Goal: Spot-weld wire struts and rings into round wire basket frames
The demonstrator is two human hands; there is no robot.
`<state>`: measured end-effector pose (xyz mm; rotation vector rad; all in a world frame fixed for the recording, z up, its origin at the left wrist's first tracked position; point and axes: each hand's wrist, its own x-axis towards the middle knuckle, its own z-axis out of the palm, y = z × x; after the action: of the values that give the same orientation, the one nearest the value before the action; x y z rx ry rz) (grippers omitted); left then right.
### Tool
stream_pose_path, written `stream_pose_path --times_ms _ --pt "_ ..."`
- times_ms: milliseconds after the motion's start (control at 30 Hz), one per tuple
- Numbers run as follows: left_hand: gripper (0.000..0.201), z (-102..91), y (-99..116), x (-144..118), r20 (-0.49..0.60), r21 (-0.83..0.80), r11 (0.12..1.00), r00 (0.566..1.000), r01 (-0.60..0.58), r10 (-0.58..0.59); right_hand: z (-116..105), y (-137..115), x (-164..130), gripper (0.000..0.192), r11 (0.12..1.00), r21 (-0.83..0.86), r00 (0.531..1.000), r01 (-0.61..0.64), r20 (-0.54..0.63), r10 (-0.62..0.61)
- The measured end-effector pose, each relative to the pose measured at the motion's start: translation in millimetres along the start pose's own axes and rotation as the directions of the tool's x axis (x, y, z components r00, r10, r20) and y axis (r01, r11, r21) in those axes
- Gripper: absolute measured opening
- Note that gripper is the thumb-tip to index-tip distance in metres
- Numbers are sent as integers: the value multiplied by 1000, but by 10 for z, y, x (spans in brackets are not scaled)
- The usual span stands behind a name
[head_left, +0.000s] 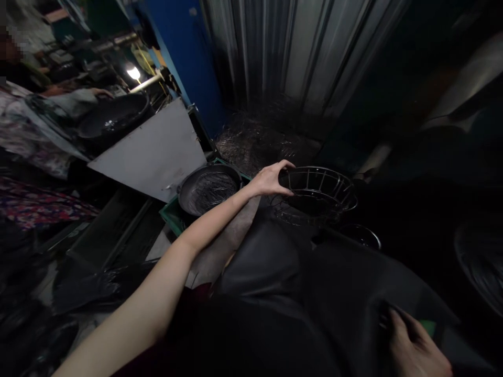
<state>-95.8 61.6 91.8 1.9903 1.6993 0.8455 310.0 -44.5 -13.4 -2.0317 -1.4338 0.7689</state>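
My left hand [270, 179] reaches forward and grips the near-left side of a round wire frame [320, 180]. Its fingers and thumb are spread along the upper ring. The frame has a metal rim with short upright wires and looks like a shallow basket. More dark wire rings [293, 213] lie just under it, and a shiny ring [365, 235] sits to their right. At the lower right, my right hand [418, 345] is blurred, with fingers curled around something dark. Beside it shows a bit of green [427, 327]; the held thing cannot be made out.
A dark basin [183, 196] with thin wire pieces rests in a green crate [173, 222], left of my forearm. A grey board [151, 149] leans behind it. Another person [35, 131] is at the left by a large black basin [118, 115]. Corrugated metal [271, 52] stands ahead.
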Motion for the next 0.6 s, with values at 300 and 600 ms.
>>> stream_pose_path --times_ms 300,600 --pt "65 268 -41 114 28 88 994 998 -64 61 -62 -230 -35 40 990 46 976 -132 -167 138" --pt "60 290 222 104 -71 169 980 990 -108 121 94 -178 235 59 999 -2 991 34 -131 -34"
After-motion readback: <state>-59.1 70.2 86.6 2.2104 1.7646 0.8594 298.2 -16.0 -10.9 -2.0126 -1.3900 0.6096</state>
